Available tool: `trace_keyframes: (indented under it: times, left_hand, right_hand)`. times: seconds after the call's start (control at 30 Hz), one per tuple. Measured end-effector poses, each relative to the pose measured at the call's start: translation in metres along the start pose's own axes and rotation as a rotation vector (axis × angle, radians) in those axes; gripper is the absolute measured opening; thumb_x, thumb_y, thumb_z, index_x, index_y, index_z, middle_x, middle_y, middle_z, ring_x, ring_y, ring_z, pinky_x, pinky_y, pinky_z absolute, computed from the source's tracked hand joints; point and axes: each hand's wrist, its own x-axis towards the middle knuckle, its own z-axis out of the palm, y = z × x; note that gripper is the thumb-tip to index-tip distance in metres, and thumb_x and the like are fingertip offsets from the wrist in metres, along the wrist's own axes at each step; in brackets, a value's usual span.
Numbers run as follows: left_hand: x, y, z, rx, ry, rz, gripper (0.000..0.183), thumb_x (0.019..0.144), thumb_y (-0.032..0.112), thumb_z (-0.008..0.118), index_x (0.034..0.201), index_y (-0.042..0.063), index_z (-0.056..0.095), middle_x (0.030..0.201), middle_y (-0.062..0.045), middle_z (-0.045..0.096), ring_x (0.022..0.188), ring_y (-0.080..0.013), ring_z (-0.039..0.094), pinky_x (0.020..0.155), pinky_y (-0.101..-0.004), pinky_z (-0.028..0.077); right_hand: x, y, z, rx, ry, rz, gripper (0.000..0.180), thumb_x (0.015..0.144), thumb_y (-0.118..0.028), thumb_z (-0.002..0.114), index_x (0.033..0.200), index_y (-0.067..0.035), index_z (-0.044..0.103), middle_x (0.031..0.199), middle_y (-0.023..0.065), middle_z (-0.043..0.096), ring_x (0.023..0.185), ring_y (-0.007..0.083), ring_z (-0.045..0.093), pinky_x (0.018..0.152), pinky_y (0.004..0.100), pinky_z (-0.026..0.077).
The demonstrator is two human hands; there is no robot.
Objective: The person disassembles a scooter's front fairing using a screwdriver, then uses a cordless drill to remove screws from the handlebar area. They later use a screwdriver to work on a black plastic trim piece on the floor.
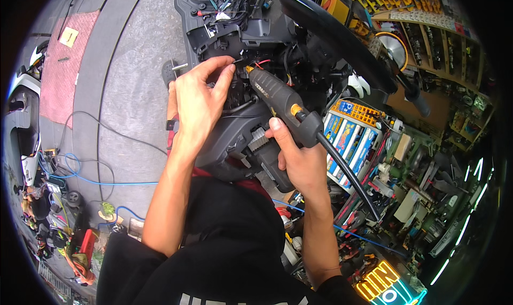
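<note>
My right hand (298, 156) grips a black hot glue gun (276, 92) that bears writing. Its brass-coloured nozzle (249, 69) points up and left, near my left fingertips. A long black glue stick (348, 175) sticks out of the rear of the gun. The thumb and forefinger of my left hand (204, 84) pinch a thin dark piece (239, 60), too small to identify. Both hands are over the opened black plastic bodywork (224, 140) of a vehicle, seemingly a scooter. A red wire (263, 62) shows just past the nozzle.
Pliers (220, 3) and bundled cables lie on the bodywork above. A long black curved bar (336, 36) crosses at upper right. Parts drawers (348, 144) and a cluttered workbench (417, 189) stand right. A blue hose (120, 183) runs over the floor, left. A dark clog (167, 73) is beside the bodywork.
</note>
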Motion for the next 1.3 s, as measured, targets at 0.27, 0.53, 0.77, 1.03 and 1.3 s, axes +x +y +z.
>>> trace_keyframes:
  times: [0.27, 0.53, 0.77, 1.03, 1.3]
  left_hand:
    - [0.0, -0.001, -0.002, 0.009, 0.017, 0.035, 0.019, 0.098, 0.012, 0.079, 0.114, 0.002, 0.083, 0.102, -0.013, 0.083, 0.092, -0.0198, 0.08, 0.084, -0.0326, 0.061]
    - [-0.001, -0.002, -0.002, 0.007, 0.027, 0.064, 0.018, 0.098, 0.012, 0.079, 0.113, 0.002, 0.083, 0.102, -0.014, 0.082, 0.089, -0.022, 0.08, 0.082, -0.0338, 0.06]
    - [0.0, -0.003, -0.002, 0.024, 0.03, 0.079, 0.018, 0.098, 0.012, 0.079, 0.113, 0.002, 0.082, 0.101, -0.014, 0.082, 0.088, -0.0233, 0.08, 0.081, -0.0342, 0.061]
    - [0.0, 0.0, -0.003, -0.015, 0.018, 0.053, 0.018, 0.098, 0.012, 0.078, 0.112, 0.001, 0.082, 0.1, -0.015, 0.082, 0.086, -0.0245, 0.079, 0.081, -0.035, 0.06]
    - [0.0, -0.001, -0.003, -0.026, 0.051, 0.093, 0.016, 0.096, 0.009, 0.076, 0.109, 0.0, 0.081, 0.095, -0.017, 0.079, 0.083, -0.0307, 0.077, 0.078, -0.0384, 0.059]
  right_hand:
    - [0.001, -0.008, 0.006, -0.127, 0.073, 0.001, 0.032, 0.106, -0.032, 0.075, 0.118, -0.002, 0.077, 0.083, 0.0031, 0.073, 0.052, 0.0054, 0.053, 0.047, 0.0247, 0.041]
    - [0.003, -0.017, 0.002, -0.143, 0.058, 0.019, 0.032, 0.107, -0.032, 0.075, 0.118, -0.002, 0.076, 0.08, 0.0032, 0.072, 0.052, 0.0055, 0.054, 0.047, 0.0245, 0.041]
    - [-0.006, -0.034, 0.002, -0.114, 0.076, 0.114, 0.037, 0.106, -0.033, 0.076, 0.121, 0.0, 0.075, 0.091, 0.0086, 0.079, 0.052, 0.0065, 0.056, 0.047, 0.0239, 0.042]
    - [-0.004, -0.031, 0.004, -0.156, 0.076, 0.103, 0.036, 0.106, -0.036, 0.076, 0.115, -0.001, 0.076, 0.086, 0.0061, 0.076, 0.052, 0.0066, 0.055, 0.048, 0.0244, 0.042]
    - [-0.005, -0.029, 0.006, -0.223, 0.109, 0.062, 0.034, 0.106, -0.037, 0.076, 0.112, -0.003, 0.076, 0.076, 0.0005, 0.067, 0.053, 0.0056, 0.054, 0.048, 0.0244, 0.041]
